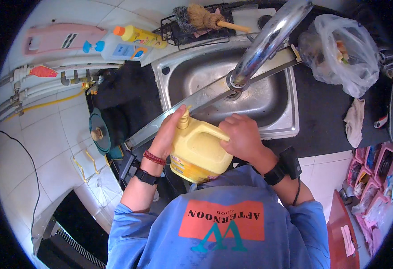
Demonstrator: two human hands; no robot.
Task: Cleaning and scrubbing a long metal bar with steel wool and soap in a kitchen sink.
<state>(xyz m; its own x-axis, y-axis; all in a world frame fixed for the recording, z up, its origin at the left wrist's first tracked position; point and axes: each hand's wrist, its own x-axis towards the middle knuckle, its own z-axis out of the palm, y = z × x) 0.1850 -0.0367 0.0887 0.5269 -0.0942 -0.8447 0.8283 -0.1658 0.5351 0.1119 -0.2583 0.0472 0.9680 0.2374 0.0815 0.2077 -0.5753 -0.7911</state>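
A yellow plastic jug (199, 151) with a pump top (183, 120) is tilted in front of my body, at the sink's near edge. My right hand (241, 136) is closed around its handle. Along the jug's side lies my left hand (166, 136), with the thumb up at the pump. Beyond the jug, a long metal channel (203, 97) rests diagonally across the stainless steel sink (292, 111). The large chrome faucet (263, 40) hangs over the sink and hides part of the channel.
At left stand a lidded dark green pot (99, 132), a white bottle (122, 47) and a yellow bottle (141, 36). Behind the sink, a wire rack (169, 33) holds a straw brush (203, 18). A plastic bag (342, 55) and a cloth (355, 122) lie on the right counter.
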